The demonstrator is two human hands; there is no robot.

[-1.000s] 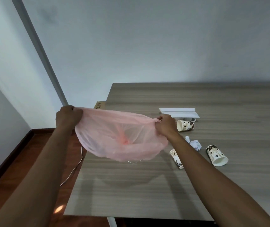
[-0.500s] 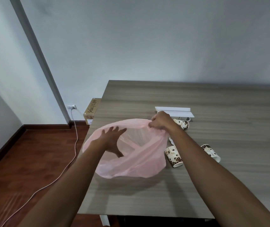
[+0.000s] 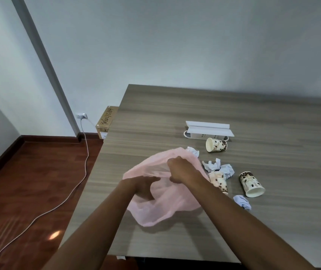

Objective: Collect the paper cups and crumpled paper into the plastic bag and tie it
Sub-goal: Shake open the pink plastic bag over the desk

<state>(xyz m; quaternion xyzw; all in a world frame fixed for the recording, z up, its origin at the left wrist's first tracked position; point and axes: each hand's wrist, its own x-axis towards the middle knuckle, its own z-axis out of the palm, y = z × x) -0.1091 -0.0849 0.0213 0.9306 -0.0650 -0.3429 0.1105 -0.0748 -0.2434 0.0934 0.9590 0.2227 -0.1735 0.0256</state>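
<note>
A: Your right hand [image 3: 181,169] is closed, pinching the far rim of the pink plastic bag [image 3: 163,203]; your left hand [image 3: 143,187] sits spread inside the mouth, gripping nothing I can see.

B: So how do I open it well?

A: Push the left palm outward and lift the rim, so the mouth faces the litter. Three paper cups [image 3: 216,145] lie on the table [image 3: 272,221] just right of the bag, crumpled paper [image 3: 212,165] among them. None is bagged yet.
</note>
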